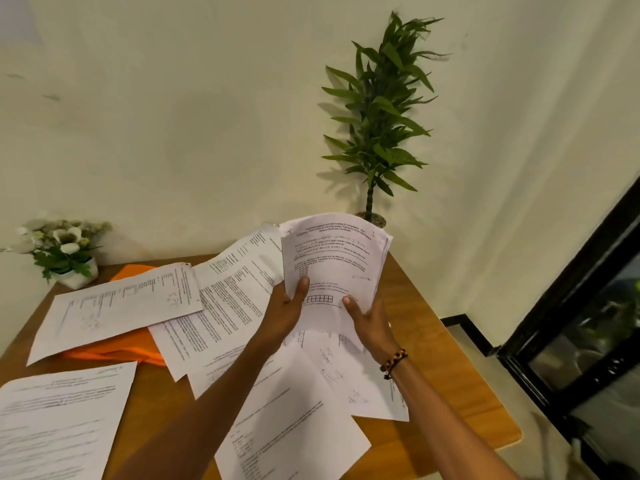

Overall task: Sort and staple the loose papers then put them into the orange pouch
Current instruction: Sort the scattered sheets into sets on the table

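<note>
Under scattered papers (221, 306), the orange pouch (114, 351) lies mostly hidden.

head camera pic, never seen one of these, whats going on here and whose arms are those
The camera sits on a person's head and looks down, so the arms are the wearer's own. The left hand and right hand both grip a stack of papers, held up above a wooden table. More loose sheets lie scattered on the table, partly covering an orange pouch. A flower pot stands at the far left corner and a tall plant by the wall. No stapler is visible.
</note>
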